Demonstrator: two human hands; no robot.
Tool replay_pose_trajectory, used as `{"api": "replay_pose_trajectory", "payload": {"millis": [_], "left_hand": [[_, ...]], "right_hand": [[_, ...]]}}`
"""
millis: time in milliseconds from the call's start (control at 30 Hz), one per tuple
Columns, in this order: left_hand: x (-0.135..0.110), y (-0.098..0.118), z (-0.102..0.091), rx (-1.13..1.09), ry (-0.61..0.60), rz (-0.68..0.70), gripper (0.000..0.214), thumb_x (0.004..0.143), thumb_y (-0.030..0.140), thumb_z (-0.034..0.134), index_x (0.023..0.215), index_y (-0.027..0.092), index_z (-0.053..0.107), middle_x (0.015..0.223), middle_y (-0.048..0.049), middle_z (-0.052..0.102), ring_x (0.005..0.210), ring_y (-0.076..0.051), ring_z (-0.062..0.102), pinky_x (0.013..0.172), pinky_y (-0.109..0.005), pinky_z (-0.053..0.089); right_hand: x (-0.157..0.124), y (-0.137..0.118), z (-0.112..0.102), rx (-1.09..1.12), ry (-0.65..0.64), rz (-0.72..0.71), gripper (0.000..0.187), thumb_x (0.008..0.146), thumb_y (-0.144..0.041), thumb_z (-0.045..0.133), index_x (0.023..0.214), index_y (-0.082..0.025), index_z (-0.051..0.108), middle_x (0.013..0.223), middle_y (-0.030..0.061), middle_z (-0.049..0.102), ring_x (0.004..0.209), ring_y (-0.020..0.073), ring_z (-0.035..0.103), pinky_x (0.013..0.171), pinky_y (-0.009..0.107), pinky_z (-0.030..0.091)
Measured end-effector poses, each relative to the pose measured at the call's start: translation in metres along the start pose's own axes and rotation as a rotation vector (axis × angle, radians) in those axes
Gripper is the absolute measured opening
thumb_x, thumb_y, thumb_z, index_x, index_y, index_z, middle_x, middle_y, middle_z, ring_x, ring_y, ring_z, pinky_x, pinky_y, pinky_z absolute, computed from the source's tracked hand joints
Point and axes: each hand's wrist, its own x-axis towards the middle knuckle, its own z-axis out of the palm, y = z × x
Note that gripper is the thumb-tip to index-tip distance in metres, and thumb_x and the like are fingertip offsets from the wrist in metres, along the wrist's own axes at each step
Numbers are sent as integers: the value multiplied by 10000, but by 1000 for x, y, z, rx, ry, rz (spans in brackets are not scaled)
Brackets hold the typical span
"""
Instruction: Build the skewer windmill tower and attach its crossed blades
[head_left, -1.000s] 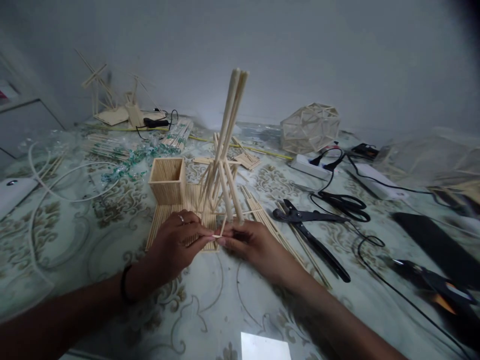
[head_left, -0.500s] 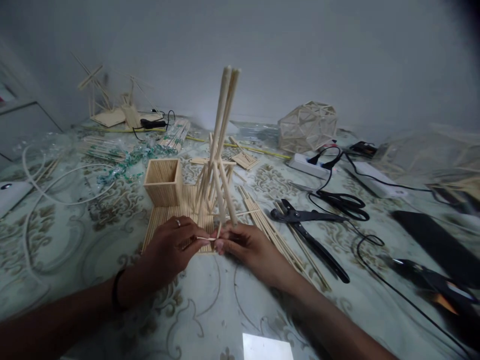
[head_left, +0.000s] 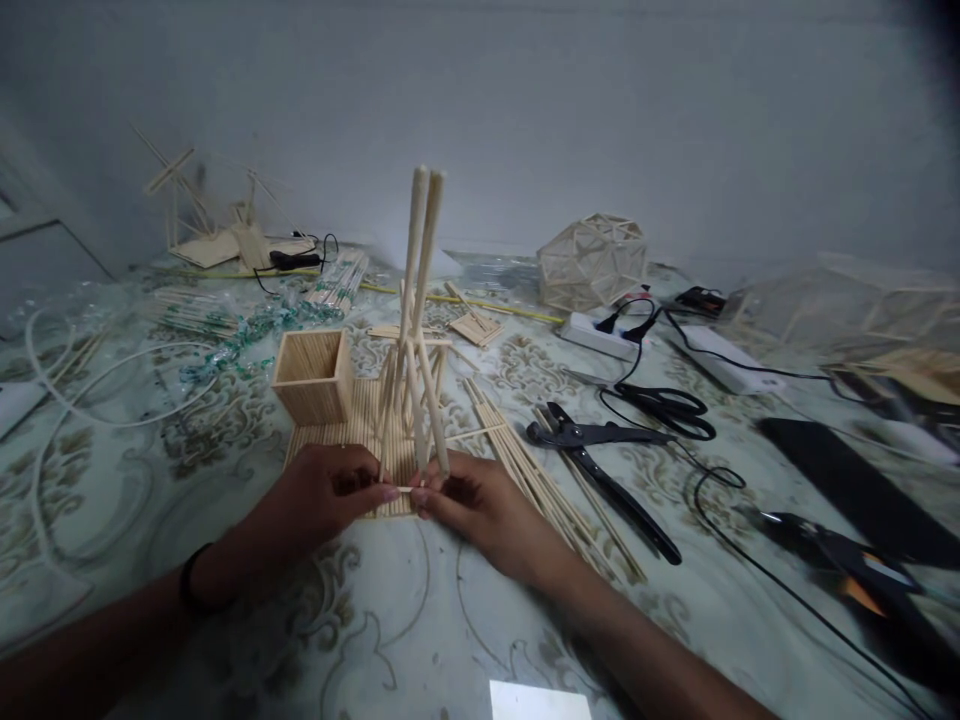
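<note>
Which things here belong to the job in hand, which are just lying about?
Likely in play:
short stick, pinched by left hand and right hand
stick frame
slatted base
square box on it

Apparently lying about:
scissors
black cutters
power strip
polyhedral frame

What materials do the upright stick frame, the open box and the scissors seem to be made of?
Upright stick frame: probably wood or bamboo, pale straw colour, seemingly unpainted.
Open box: likely the same, its walls showing thin sticks side by side.
Scissors: handles black, perhaps plastic; the greyish blade looks like metal.

You are handling a matt wooden stick (head_left: 405, 489); the smooth tabletop (head_left: 420, 640) is gleaming; the wooden box (head_left: 313, 398) is looking ribbed.
</note>
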Motion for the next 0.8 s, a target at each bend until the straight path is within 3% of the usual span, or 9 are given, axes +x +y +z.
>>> {"api": "replay_pose_trajectory", "payload": {"millis": [100,333,600,800], "left_hand": [[2,-1,0,-22,-74,-46,332,815,462,717,672,163,693,585,39,581,558,-105,467,509,-217,344],[2,6,-1,-85,-85,-107,328,786,459,719,658,163,659,555,34,590,521,-102,493,503,-215,359],[5,7,-3,-147,-188,-130,259,793,413,689,704,172,662,556,13,653,495,-108,543,513,-213,397],[5,10,-10,-26,-219,13,296,833,416,653,669,171,640,557,28,604,517,-104,509,521,-214,369]], "right_hand": [[0,-2,-2,77,-36,47,296,864,-461,753,854,-175,681,763,-3,646,723,136,569,708,269,434],[-1,2,-6,206,-68,85,237,831,-391,789,883,-180,695,792,-2,708,752,138,632,750,265,464],[-1,3,-5,111,-44,65,257,858,-440,749,862,-186,705,770,6,722,732,144,644,745,277,484],[-8,-9,-6,-142,89,7,254,895,-414,717,794,-181,709,685,3,692,643,136,593,658,273,441]]}}
